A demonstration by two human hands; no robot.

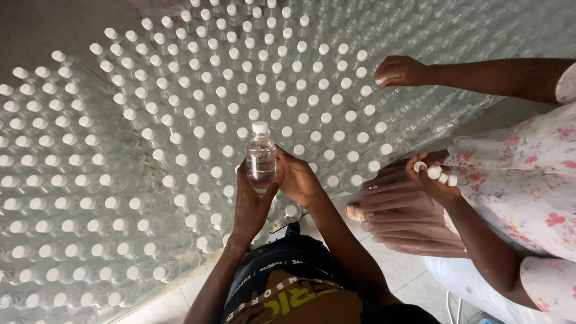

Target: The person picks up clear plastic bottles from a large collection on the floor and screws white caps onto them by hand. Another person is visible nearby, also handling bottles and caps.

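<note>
Both hands share a closed grip on one small clear plastic bottle [261,158] with a white cap: the left hand [251,201] wraps it from below, the right hand [298,179] clasps its side. It is held upright over the desk [36,36], crowded with rows of identical white-capped bottles [150,120]. At the right, a co-worker's hand [433,180] in a floral sleeve holds loose white caps [434,173].

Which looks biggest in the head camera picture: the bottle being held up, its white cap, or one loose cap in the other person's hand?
1. The held bottle, gripped by the left hand and right hand.
2. Its white cap and a loose cap in the other person's hand look alike, so no ranking.
</note>
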